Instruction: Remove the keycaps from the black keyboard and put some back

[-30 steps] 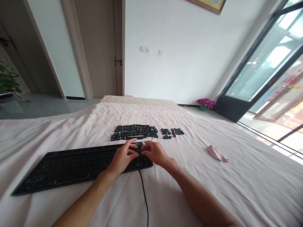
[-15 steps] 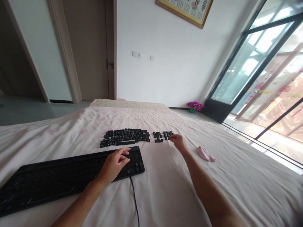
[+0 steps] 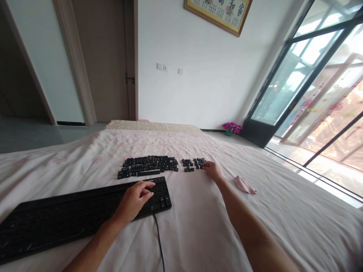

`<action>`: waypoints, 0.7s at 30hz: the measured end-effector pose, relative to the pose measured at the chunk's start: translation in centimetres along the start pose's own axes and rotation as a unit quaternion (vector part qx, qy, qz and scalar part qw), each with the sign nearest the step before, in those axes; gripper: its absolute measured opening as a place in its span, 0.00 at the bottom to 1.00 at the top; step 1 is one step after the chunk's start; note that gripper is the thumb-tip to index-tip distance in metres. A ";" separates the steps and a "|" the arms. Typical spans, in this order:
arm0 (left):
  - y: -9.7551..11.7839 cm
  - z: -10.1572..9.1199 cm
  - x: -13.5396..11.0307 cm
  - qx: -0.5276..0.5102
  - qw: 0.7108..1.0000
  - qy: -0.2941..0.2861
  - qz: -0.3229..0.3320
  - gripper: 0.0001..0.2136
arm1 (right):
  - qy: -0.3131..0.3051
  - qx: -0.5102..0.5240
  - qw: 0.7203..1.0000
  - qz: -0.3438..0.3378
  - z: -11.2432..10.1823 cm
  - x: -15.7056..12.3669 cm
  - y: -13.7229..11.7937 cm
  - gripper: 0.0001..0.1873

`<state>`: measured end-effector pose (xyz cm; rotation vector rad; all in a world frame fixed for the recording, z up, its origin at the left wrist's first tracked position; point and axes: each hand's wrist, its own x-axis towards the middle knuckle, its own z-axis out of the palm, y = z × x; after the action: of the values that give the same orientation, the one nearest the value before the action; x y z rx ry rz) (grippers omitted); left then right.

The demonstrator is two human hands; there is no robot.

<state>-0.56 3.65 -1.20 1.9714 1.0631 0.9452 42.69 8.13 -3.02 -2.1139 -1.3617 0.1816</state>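
A black keyboard (image 3: pixel 85 206) lies on the pink bedsheet, most of its keycaps off; a few stay on at the right end. Across that right end rests my left hand (image 3: pixel 136 196), thumb and fingers apart, nothing held. Loose black keycaps (image 3: pixel 150 163) are laid out in rows behind the keyboard, with a long space bar keycap (image 3: pixel 148 173) in front. A smaller group of keycaps (image 3: pixel 187 164) sits to their right. At this group's right edge my right hand (image 3: pixel 212 170) pinches a keycap, mostly hidden by the fingertips.
The keyboard's cable (image 3: pixel 159 241) runs toward me over the sheet. A crumpled pink cloth (image 3: pixel 245 185) lies right of my right forearm. Past the bed are a potted purple flower (image 3: pixel 231 128), a white wall (image 3: pixel 184 98) and a glass door (image 3: pixel 295 83).
My right hand stays at the right edge of the keycaps, its fingertips shifted slightly. The left hand keeps its place on the keyboard. The whole view has tilted a little.
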 end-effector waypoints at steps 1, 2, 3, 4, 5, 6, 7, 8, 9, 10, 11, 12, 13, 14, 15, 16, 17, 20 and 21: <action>0.1 -0.1 0.0 0.004 1.000 -0.002 -0.001 0.12 | 0.000 -0.002 1.000 0.001 0.0 0.0 0.0 0.14; 0.2 -0.1 0.0 0.007 1.000 -0.004 -0.002 0.12 | 0.000 -0.003 1.000 0.002 0.0 0.0 -0.1 0.14; 0.3 -0.2 -0.1 0.009 1.000 -0.006 -0.002 0.12 | 0.000 -0.003 1.000 0.003 0.0 0.0 -0.2 0.14; 0.4 -0.2 -0.1 0.011 1.000 -0.007 -0.002 0.12 | 0.001 -0.002 1.000 0.003 0.0 -0.1 -0.3 0.15; 0.4 -0.2 -0.1 0.012 1.000 -0.007 -0.001 0.11 | 0.003 -0.001 1.000 0.004 -0.1 -0.3 -0.5 0.15; 0.4 -0.2 -0.1 0.013 1.000 -0.007 0.001 0.11 | 0.006 0.001 1.000 0.003 -0.2 -0.5 -0.6 0.15; 0.4 -0.2 -0.1 0.013 1.000 -0.006 0.004 0.11 | 0.012 0.003 1.000 0.001 -0.4 -0.7 -0.9 0.15; 0.3 -0.2 -0.1 0.013 1.000 -0.007 0.006 0.11 | 0.020 0.006 1.000 -0.001 -0.5 -0.9 -1.1 0.15; 0.3 -0.2 -0.1 0.013 1.000 -0.007 0.008 0.11 | 0.030 0.010 0.999 -0.004 -0.8 -1.1 -1.4 0.15; 0.2 -0.2 -0.1 0.013 1.000 -0.007 0.011 0.11 | 0.041 0.015 0.999 -0.006 -1.0 -1.3 -1.8 0.15; 0.2 -0.2 -0.1 0.013 1.000 -0.006 0.013 0.11 | 0.049 0.020 0.999 -0.008 -1.2 -1.6 -2.2 0.17; 0.1 -0.1 0.0 0.014 1.000 -0.005 0.015 0.11 | 0.056 0.025 0.998 -0.010 -1.4 -1.9 -2.8 0.21; 0.2 -0.2 0.0 0.014 1.000 -0.004 0.016 0.11 | 0.057 0.038 0.998 -0.013 -1.7 -2.2 -3.5 0.25; 0.2 -0.2 0.0 0.014 1.000 -0.003 0.017 0.11 | 0.051 0.062 0.996 -0.023 -1.8 -2.7 -4.3 0.29; 0.2 -0.2 0.0 0.013 1.000 -0.003 0.018 0.11 | 0.039 0.089 0.994 -0.040 -2.0 -3.3 -5.4 0.33; 0.3 -0.2 0.0 0.012 1.000 -0.004 0.018 0.11 | 0.018 0.136 0.988 -0.070 -2.2 -4.0 -6.5 0.35; 0.3 -0.2 0.0 0.010 1.000 -0.003 0.018 0.11 | -0.007 0.178 0.978 -0.109 -2.4 -4.8 -7.9 0.35; 0.4 -0.3 -0.1 0.007 1.000 0.001 0.022 0.11 | -0.085 0.185 0.960 -0.193 -2.8 -7.7 -12.1 0.31; 0.5 -0.4 -0.1 0.005 1.000 0.000 0.022 0.11 | -0.113 0.181 0.956 -0.199 -2.9 -8.7 -13.4 0.31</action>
<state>-0.73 3.46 -0.68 2.0101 1.0317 0.9649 29.45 3.25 5.00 -1.5183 -1.7092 0.4791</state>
